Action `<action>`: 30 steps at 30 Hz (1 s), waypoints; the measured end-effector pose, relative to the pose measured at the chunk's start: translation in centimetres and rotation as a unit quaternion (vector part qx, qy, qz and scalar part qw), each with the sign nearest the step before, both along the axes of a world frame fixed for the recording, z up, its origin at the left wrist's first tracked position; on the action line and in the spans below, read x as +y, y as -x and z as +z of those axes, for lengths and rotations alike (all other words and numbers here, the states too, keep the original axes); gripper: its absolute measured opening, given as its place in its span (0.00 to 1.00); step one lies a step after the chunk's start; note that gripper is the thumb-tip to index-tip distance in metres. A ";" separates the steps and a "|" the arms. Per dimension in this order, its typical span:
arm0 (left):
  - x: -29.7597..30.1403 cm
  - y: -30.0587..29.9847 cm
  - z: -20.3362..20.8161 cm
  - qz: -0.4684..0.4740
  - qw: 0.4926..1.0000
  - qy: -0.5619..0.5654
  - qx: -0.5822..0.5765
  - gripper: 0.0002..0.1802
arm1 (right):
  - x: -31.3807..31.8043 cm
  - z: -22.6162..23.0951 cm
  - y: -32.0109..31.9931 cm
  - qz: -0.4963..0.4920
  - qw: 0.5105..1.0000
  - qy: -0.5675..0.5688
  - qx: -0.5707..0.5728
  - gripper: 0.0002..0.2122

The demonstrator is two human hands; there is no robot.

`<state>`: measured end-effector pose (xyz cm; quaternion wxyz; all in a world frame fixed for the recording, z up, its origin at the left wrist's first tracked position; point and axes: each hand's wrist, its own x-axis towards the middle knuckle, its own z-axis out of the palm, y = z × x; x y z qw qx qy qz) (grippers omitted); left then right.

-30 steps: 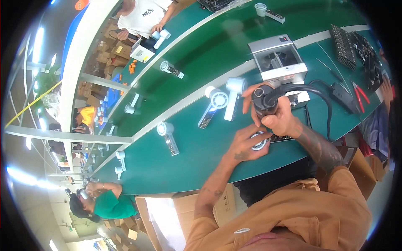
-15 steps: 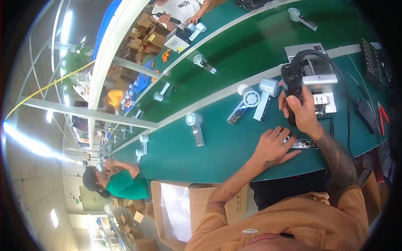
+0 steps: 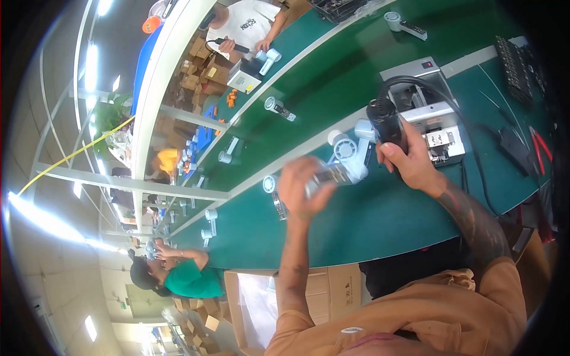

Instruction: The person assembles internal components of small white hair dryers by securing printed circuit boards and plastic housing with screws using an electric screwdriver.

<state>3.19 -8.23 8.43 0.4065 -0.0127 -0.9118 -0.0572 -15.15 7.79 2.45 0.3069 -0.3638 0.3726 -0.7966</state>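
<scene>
Pointing from the left hand (image 3: 300,185) toward the right hand (image 3: 415,159), the blurred handheld fan (image 3: 333,175) has its long axis roughly crosswise, its left end inside the left hand's part-curled grip. To its right, the right hand is wrapped around a black electric screwdriver (image 3: 386,121); just beyond the fan, between the hands, pale fans (image 3: 344,148) cluster on the green bench (image 3: 368,222).

Dark lettering (image 3: 247,24) on white T-shirt (image 3: 233,31), near 12 o'clock. Black print (image 3: 349,291) on cardboard box (image 3: 317,292), 5 o'clock. Oval badge (image 3: 352,330) on brown shirt (image 3: 404,314), 5 o'clock, too small to read.
</scene>
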 end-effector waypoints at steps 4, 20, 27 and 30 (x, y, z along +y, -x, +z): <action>-5.0 2.9 -0.4 0.082 0.996 -0.043 0.002 0.18 | 0.1 0.3 0.0 0.001 1.000 -0.018 0.014 0.15; -15.5 8.8 -9.4 0.231 0.929 0.062 -0.284 0.19 | 0.1 0.6 0.3 0.010 0.999 -0.035 0.022 0.17; -18.6 8.4 -7.8 0.254 0.932 -0.190 -0.177 0.23 | 0.3 0.2 0.8 -0.011 0.999 -0.039 0.035 0.18; -20.9 5.5 -8.8 0.391 0.901 -0.133 -0.135 0.23 | 0.3 0.4 0.9 0.001 0.998 -0.041 0.038 0.19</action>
